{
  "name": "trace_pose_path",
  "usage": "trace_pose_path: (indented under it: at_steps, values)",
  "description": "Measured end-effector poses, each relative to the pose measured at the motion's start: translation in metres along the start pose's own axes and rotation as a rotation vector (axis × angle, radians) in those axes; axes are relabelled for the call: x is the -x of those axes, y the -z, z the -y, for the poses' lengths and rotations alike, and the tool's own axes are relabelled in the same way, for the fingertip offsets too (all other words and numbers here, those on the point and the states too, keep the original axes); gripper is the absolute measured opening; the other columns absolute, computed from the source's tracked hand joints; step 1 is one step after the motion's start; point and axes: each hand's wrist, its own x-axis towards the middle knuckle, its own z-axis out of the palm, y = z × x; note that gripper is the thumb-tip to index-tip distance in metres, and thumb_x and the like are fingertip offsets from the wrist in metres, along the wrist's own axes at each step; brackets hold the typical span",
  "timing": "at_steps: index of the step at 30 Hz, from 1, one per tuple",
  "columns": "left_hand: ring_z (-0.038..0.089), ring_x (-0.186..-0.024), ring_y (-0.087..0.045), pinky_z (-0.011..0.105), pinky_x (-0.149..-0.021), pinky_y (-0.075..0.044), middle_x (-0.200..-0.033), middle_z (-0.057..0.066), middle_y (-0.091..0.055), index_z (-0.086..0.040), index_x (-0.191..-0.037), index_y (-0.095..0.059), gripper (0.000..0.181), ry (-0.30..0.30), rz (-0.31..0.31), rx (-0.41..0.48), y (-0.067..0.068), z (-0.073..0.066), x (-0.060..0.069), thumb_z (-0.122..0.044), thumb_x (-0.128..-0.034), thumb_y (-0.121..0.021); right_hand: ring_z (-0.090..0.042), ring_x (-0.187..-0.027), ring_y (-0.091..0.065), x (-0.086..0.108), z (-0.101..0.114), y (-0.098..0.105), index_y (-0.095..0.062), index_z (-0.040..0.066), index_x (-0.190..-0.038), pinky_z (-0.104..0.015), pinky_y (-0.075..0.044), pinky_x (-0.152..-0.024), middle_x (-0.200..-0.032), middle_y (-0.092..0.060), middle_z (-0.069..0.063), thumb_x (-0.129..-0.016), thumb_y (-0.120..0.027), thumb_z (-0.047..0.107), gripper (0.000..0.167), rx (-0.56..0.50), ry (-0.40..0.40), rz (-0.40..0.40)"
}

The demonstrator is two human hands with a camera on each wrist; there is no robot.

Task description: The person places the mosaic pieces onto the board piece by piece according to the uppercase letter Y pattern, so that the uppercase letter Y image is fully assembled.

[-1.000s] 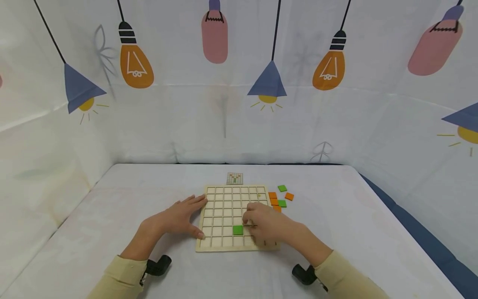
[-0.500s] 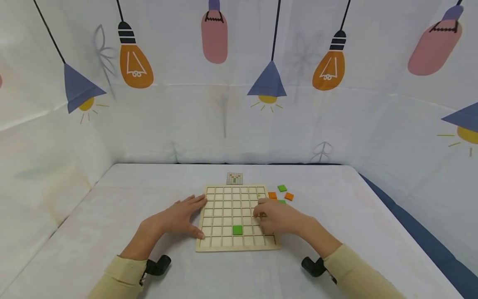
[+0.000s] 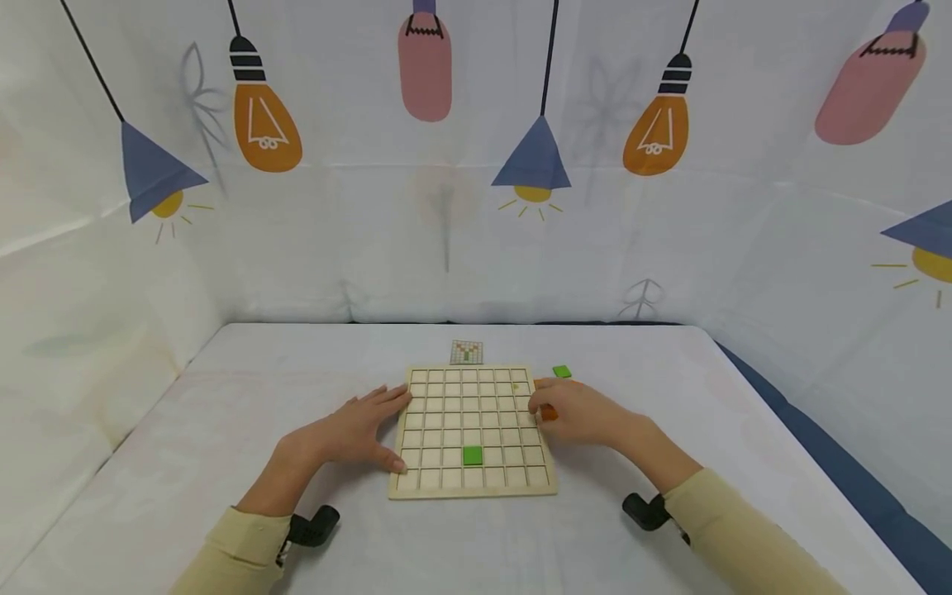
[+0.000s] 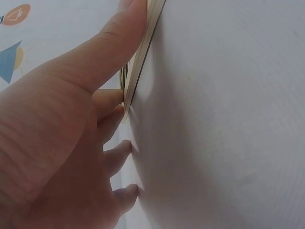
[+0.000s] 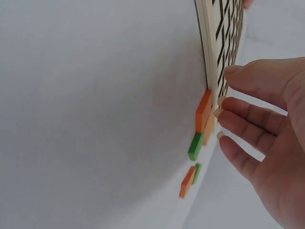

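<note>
A pale wooden grid board (image 3: 437,417) lies flat on the table, with one green square tile (image 3: 472,455) set in a cell near its front. My left hand (image 3: 345,430) rests against the board's left edge, thumb and fingers spread. Just off the right edge, my right hand (image 3: 580,413) hovers over loose tiles and hides most of them in the head view. Seen from the right wrist, its thumb and fingers stand apart with nothing between them, near an orange tile (image 5: 203,113). A green tile (image 5: 196,146) and another orange tile (image 5: 187,182) lie beyond.
A small card (image 3: 466,353) with a coloured grid pattern lies behind the board. One green tile (image 3: 561,372) shows past the right hand. White table cloth (image 3: 297,364) surrounds the board, and a lamp-patterned curtain (image 3: 335,240) hangs behind.
My right hand has moved right and away from me, off the board's cells to the loose tiles. The left hand and the green tile on the board keep their places.
</note>
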Motion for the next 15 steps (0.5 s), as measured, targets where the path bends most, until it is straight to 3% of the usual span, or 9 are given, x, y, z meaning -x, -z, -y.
trace_pose_path:
  at_steps: [15]
  values:
    - [0.043, -0.153, -0.016, 0.071, -0.116, -0.015, -0.166, 0.012, -0.023, -0.009, -0.158, -0.028, 0.114, 0.003, 0.0, -0.001, -0.002, 0.002, -0.001, -0.059, -0.071, -0.082, -0.013, -0.09, -0.058, -0.004, -0.03, 0.007, -0.075, 0.018, -0.098, -0.034, -0.054, -0.085, -0.094, -0.064, 0.005, -0.084, -0.073, 0.005, 0.019, 0.069, 0.007, -0.017]
